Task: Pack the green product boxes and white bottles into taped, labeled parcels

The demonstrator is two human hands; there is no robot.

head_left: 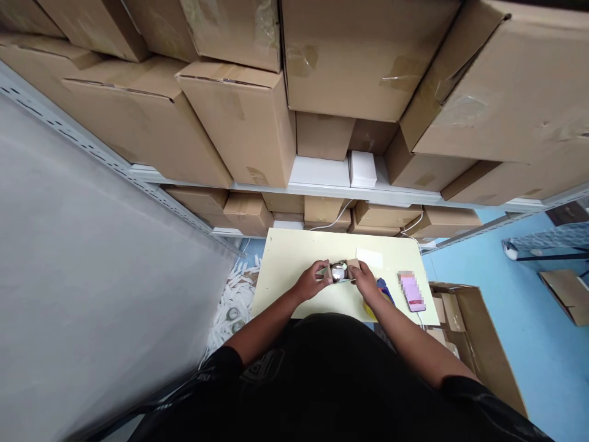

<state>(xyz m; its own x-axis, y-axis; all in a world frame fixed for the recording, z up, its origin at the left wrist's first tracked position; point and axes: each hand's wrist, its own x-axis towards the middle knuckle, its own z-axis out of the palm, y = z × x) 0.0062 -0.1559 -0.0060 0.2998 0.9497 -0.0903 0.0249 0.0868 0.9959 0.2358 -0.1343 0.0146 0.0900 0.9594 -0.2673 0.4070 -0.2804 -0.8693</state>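
Note:
Over the pale yellow table [289,252], both hands hold a small open cardboard box [353,264]. A shiny, round metal object [339,272] shows in the middle of the box; its exact kind is unclear. My left hand [313,282] grips the box's left end, thumb and fingers closed on the cardboard. At the opposite end, my right hand [363,280] is closed on the brown flap. Partly hidden by my right forearm is a blue and yellow object [385,291], perhaps a tape dispenser. Behind the right hand lies a white sheet or label [369,257].
A phone [411,291] with a cable lies at the table's right. Shelves stacked with cardboard boxes [239,123] rise beyond the table, with a small white box [362,169] among them. White scraps [234,301] cover the floor left; a large open carton [488,344] stands right.

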